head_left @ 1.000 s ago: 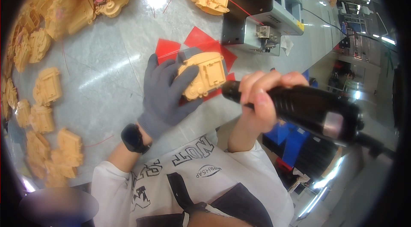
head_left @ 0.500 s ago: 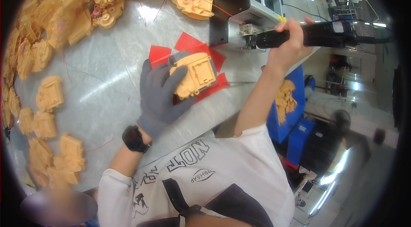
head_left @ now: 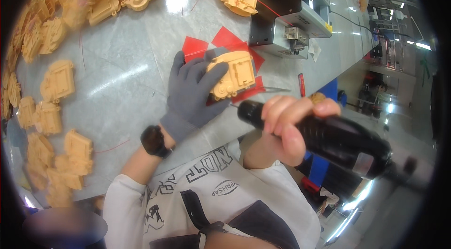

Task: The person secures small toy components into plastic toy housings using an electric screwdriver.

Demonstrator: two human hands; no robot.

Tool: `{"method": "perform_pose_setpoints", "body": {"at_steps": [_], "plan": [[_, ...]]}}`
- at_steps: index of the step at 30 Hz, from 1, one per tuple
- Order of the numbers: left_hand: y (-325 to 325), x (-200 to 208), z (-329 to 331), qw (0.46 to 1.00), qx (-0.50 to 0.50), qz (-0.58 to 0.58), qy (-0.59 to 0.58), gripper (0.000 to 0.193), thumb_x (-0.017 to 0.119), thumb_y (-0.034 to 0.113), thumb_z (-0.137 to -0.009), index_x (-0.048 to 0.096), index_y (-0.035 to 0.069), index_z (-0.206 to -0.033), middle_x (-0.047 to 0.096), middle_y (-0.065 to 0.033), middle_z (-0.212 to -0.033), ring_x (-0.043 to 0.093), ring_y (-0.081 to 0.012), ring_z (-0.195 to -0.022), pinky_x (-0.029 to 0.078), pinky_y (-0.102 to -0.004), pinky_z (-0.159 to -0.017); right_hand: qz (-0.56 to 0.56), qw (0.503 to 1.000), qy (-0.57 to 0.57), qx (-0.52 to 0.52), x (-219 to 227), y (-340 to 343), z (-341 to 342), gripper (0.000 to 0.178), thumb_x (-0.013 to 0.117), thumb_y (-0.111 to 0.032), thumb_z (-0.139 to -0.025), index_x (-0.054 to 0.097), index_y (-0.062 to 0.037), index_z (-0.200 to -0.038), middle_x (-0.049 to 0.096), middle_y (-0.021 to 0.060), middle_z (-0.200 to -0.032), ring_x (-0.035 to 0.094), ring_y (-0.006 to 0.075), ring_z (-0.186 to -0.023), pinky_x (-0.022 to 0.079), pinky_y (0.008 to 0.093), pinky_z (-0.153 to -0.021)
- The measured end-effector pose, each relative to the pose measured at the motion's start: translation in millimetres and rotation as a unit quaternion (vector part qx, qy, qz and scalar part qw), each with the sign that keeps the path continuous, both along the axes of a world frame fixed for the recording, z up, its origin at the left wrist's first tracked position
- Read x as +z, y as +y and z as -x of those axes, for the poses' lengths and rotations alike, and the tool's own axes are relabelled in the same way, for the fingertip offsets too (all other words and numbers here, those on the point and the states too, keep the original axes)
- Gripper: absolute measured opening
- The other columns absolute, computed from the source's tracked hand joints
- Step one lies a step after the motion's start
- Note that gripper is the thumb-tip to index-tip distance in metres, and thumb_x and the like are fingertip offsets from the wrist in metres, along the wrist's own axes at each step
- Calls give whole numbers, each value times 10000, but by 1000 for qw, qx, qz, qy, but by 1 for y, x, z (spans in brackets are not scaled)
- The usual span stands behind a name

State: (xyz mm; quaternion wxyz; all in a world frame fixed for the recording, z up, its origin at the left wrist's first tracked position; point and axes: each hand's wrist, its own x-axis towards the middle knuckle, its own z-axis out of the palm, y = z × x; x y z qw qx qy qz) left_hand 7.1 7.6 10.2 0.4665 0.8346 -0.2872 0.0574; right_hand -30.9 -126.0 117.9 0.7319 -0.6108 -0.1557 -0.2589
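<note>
My left hand [head_left: 189, 94], in a grey glove, grips a yellow plastic housing [head_left: 240, 71] by its left side. Under the housing lie red flat pieces [head_left: 227, 38] on the grey table. Bare fingers of my right hand [head_left: 287, 124] wrap round a black electric screwdriver [head_left: 350, 142], held tilted to the right of the housing. Its thin bit points left, close to the housing's lower edge and apart from it. Whether a screw sits on the bit is too small to tell.
A black and grey machine box [head_left: 275, 12] with a small metal block on its front stands beyond the housing. Many yellow housings [head_left: 101, 2] are heaped at the far left, several more [head_left: 58, 80] nearer. A red pen-like stick [head_left: 301, 84] lies near the table's right edge.
My right hand has brought the screwdriver from the machine's metal block down and toward me, beside the housing. My left hand keeps its hold on the housing. The whole view has shifted slightly.
</note>
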Motion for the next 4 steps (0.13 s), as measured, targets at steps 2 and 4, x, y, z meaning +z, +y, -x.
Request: {"method": "perform_pose_setpoints", "body": {"at_steps": [2,4], "plan": [[0,2,1,1000,-3,0,0,682,766,250,-587,501,114,-1201,526,-109,-1063,492,-314,-1049,223,-555,-1049,-20,999,8,-24,-1,5,0,463,562,25,-739,322,-67,-1124,508,89,-624,501,202,-493,430,329,-499],[2,3,1,1000,-14,4,18,674,749,280,-605,496,135,-1213,518,-109,-1084,480,-317,-1079,197,-563,-1063,-41,998,17,-44,-3,9,-2,455,563,11,-746,322,-73,-1123,509,87,-627,500,202,-492,430,332,-502]]}}
